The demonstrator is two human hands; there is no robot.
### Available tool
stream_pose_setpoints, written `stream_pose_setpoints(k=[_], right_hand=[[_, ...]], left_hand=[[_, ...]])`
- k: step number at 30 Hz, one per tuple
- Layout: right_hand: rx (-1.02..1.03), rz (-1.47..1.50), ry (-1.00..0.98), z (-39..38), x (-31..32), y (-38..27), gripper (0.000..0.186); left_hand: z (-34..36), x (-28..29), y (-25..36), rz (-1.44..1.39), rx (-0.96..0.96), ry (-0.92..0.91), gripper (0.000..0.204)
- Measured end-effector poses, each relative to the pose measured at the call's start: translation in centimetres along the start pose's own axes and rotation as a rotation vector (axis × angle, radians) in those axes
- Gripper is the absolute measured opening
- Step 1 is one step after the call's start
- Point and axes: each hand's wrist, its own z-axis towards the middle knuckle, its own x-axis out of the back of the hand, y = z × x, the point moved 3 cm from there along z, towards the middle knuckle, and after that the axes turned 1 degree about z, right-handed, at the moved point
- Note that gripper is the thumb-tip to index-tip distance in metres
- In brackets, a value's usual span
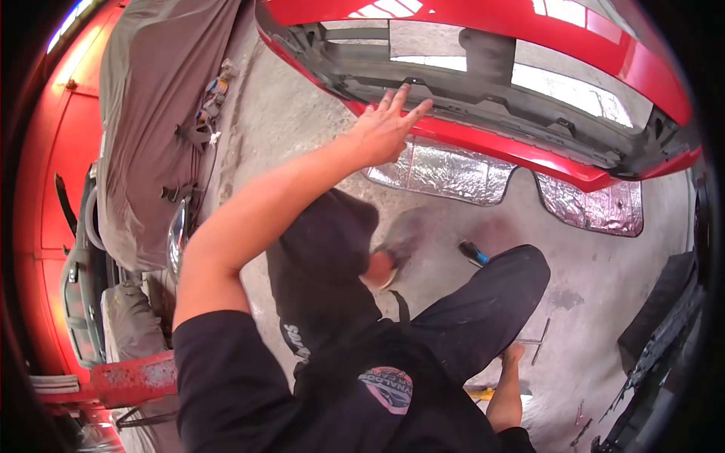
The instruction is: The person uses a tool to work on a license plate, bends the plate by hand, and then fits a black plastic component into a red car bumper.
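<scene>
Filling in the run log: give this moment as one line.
left hand: open, fingers spread, on red bumper | right hand: low by floor, state unclear | foil pad beneath bumper

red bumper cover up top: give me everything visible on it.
The red bumper cover arcs across the top of the view, lying detached on the concrete floor with its inner side showing. The glossy red painted skin looks like plastic; inside it runs dark grey ribbed bracing with clips and open cut-outs through which the floor shows. Its lower red lip faces the person. The left hand rests open on that lip, fingers spread onto the dark inner frame. Silver foil-like padding lies just beneath it.
</scene>
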Motion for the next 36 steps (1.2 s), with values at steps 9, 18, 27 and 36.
stream_pose_setpoints(k=[9,18,27,36], right_hand=[[0.547,0.034,0.071,5.4,7.2,-0.3,0.047],[0.83,-0.077,0.28,-19.9,-1.3,-45.8,0.032],[1.78,-0.922,0.498,-35.8,-27.4,-67.7,0.052],[1.768,-1.137,0.572,-31.9,-31.1,-69.6,0.068]], left_hand=[[3.0,-6.0,4.7,-0.521,0.054,0.209,0.088],[-1.6,-18.6,-9.2,-1.464,0.651,0.233,0.066],[2.3,-24.7,-13.7,-2.573,1.024,0.646,0.053],[4.2,-24.4,-12.0,-2.678,1.006,0.72,0.076]])
